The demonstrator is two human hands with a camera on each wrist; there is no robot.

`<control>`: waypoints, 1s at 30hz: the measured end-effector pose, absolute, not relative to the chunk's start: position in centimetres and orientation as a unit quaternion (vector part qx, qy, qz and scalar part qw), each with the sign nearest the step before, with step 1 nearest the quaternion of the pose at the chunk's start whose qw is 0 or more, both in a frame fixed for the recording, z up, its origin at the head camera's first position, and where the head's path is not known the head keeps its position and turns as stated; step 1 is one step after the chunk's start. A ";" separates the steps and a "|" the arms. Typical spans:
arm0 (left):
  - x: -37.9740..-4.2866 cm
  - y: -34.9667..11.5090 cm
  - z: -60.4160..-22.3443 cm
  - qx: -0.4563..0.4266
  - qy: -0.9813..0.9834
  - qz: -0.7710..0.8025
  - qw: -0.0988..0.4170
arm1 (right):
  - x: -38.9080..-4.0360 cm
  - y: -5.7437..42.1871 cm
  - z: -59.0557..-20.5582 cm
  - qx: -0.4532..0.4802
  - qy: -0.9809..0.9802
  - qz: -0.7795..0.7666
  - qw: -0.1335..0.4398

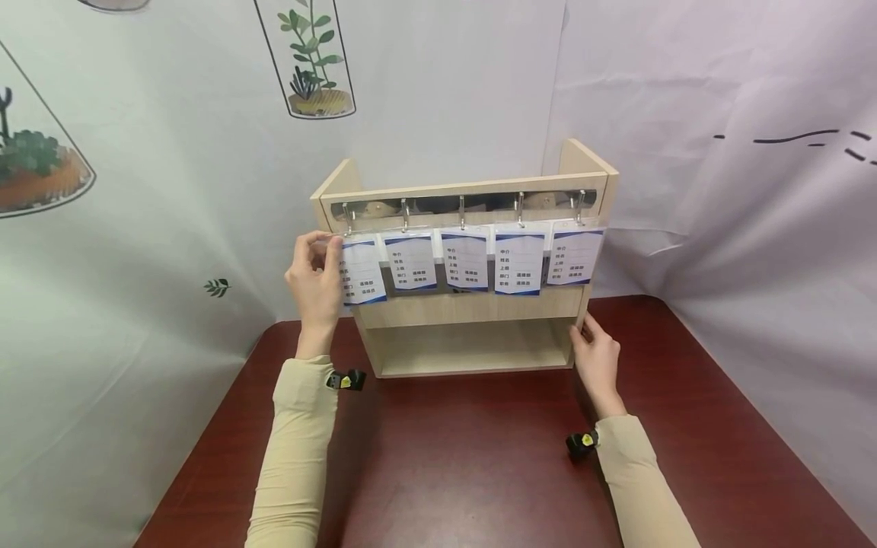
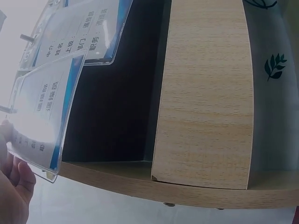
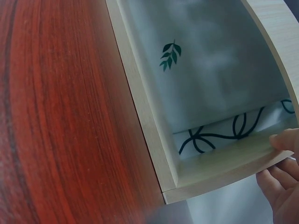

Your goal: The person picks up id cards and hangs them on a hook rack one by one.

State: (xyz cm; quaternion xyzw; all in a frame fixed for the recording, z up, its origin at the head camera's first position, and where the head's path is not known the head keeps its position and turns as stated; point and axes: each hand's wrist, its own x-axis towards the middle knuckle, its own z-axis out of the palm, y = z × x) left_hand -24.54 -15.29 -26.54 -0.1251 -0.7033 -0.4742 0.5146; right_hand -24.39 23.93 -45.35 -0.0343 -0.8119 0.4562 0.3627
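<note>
Several clear-sleeved ID badges with blue trim hang in a row from metal hooks on a light wooden rack (image 1: pixel 479 308). At the row's left end, my left hand (image 1: pixel 317 285) pinches the outer edge of the leftmost badge (image 1: pixel 364 272). The left wrist view shows this badge (image 2: pixel 44 116) tilted near its hook, with the fingers at its edge. Low on the rack's right side, my right hand (image 1: pixel 597 361) grips the side panel. In the right wrist view its thumb lies inside that panel (image 3: pixel 224 175) and the fingers lie outside.
The rack stands on a dark red table (image 1: pixel 479 457). White cloth (image 1: pixel 452 91) with printed plants hangs behind and at the sides. A metal strip (image 1: pixel 432 205) carries the hooks (image 1: pixel 462 211). Below the badges, the rack has an open lower compartment (image 1: pixel 473 346).
</note>
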 end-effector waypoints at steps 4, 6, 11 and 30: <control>-24.7 -15.4 -26.7 -0.123 -0.709 -0.467 0.514 | -24.4 23.9 -45.3 -0.038 -0.813 0.455 0.360; -25.0 -15.6 -27.0 -0.123 -0.711 -0.468 0.510 | -24.4 23.9 -45.3 -0.039 -0.813 0.455 0.360; -26.2 -16.5 -27.9 -0.130 -0.713 -0.468 0.505 | -24.5 23.9 -45.3 -0.039 -0.814 0.453 0.361; -26.3 -17.4 -29.1 -0.148 -0.709 -0.512 0.461 | -24.6 23.9 -45.4 -0.040 -0.813 0.460 0.354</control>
